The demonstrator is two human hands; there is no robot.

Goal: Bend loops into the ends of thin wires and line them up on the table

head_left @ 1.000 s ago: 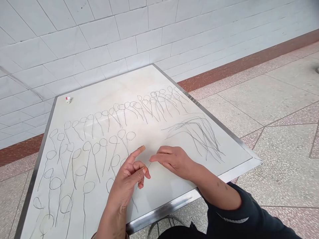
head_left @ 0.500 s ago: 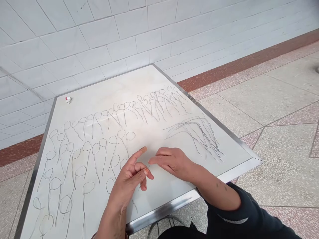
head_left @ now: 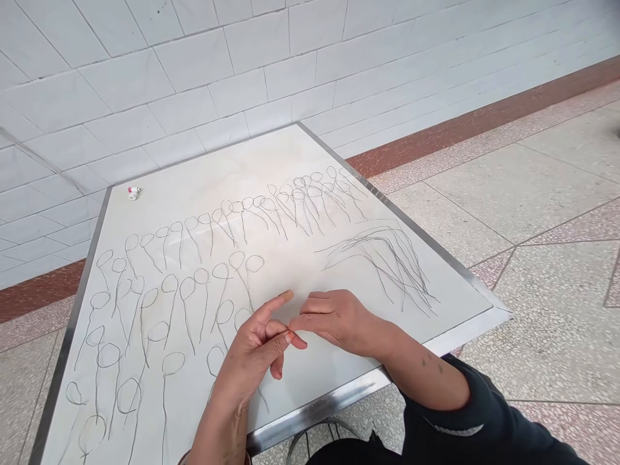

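Observation:
Above the near part of the white table (head_left: pixel 300 400), my left hand (head_left: pixel 252 355) pinches a thin wire between thumb and fingers, its index finger stretched out. My right hand (head_left: pixel 341 323) is closed, fingertips pinching at the same spot and meeting the left thumb tip. The wire itself is mostly hidden by the fingers. Thin dark wires with a loop bent at one end, such as this looped wire (head_left: pixel 165 394), lie in rows to the left and behind my hands. A loose bundle of unlooped wires (head_left: pixel 397 258) lies beyond my right hand.
A small white and red item (head_left: pixel 134 192) rests at the table's far left corner. A metal edge (head_left: pixel 320 407) borders the table. Behind stands a white tiled wall (head_left: pixel 194 90). Speckled floor (head_left: pixel 557 323) extends on the right.
My right fingertips have come down and closed against the left thumb and fingers. My left hand has shifted slightly right. The wires on the table lie as before.

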